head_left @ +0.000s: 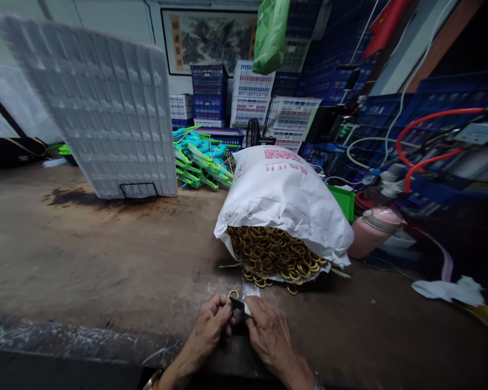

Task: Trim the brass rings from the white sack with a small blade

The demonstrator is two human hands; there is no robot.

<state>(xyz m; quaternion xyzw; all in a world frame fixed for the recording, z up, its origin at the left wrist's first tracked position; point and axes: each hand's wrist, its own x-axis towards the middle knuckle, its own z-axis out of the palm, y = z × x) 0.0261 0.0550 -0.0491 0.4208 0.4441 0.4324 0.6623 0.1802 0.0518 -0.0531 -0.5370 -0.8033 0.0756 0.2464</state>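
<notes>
My left hand (210, 325) and my right hand (268, 331) meet at the near edge of the workbench (85, 260), fingers pinched together. Between them is a small dark flat piece (237, 304), and a brass ring (233, 294) sits at my left fingertips. Just beyond the hands lies a white woven sack (282, 200) on its side, its mouth open toward me. Several brass rings (272, 254) spill from it onto the bench.
A white moulded tray (101, 108) leans upright at the back left. Green and blue plastic parts (199, 157) pile behind the sack. Stacked blue and white crates (252, 92) line the rear wall. A pink flask (374, 230), hoses and white rags lie right.
</notes>
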